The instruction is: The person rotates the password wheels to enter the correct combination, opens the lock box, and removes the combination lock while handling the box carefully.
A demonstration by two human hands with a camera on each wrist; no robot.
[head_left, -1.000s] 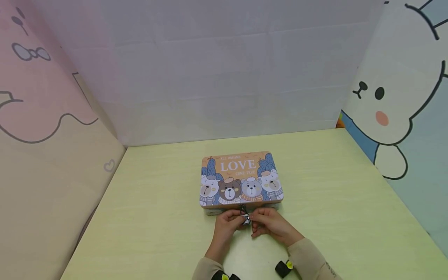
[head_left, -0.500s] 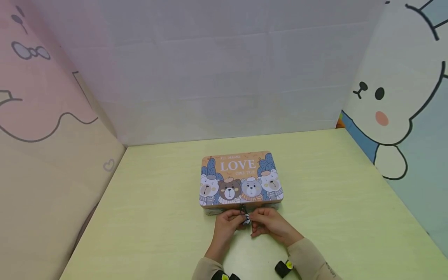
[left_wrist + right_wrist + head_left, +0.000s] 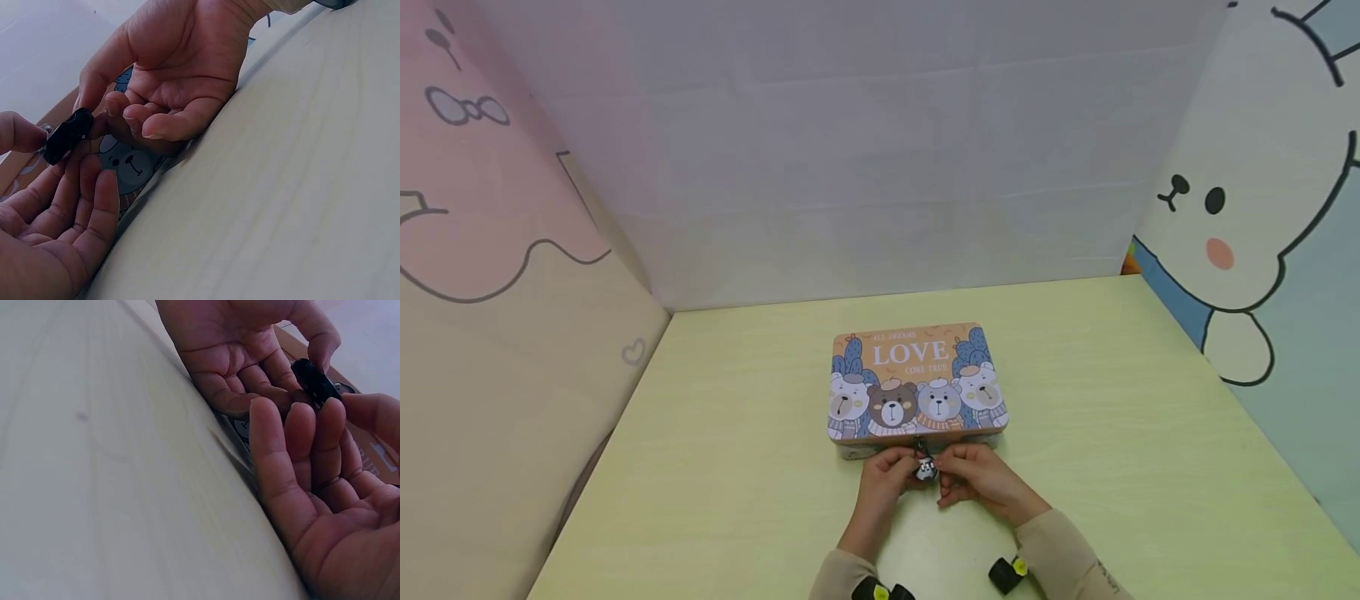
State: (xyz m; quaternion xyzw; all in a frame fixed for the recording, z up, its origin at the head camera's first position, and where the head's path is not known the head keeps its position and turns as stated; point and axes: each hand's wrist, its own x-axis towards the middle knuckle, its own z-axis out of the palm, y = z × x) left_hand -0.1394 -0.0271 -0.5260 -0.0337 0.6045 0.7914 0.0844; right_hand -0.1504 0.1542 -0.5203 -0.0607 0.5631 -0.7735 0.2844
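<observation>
A tin box (image 3: 917,379) printed with bears and the word LOVE lies flat on the table, lid down. At the middle of its front edge hangs a small padlock (image 3: 927,468), black and white on the face seen from above and black underneath in both wrist views. My left hand (image 3: 882,492) pinches the padlock's left side between thumb and fingers. From the other side, the thumb and index finger of my right hand (image 3: 987,483) pinch it too. The other right fingers (image 3: 275,444) curl loosely beneath. Fingertips partly cover the padlock's sides.
The pale yellow-green table (image 3: 737,450) extends around the box. A white back panel (image 3: 880,167) and side panels with cartoon animals enclose it. Black wrist straps (image 3: 1006,577) sit by the beige sleeves (image 3: 1060,554).
The padlock has turned slightly between the fingers, and more of its black and white face shows from above. Both hands and the tin box stay nearly where they were.
</observation>
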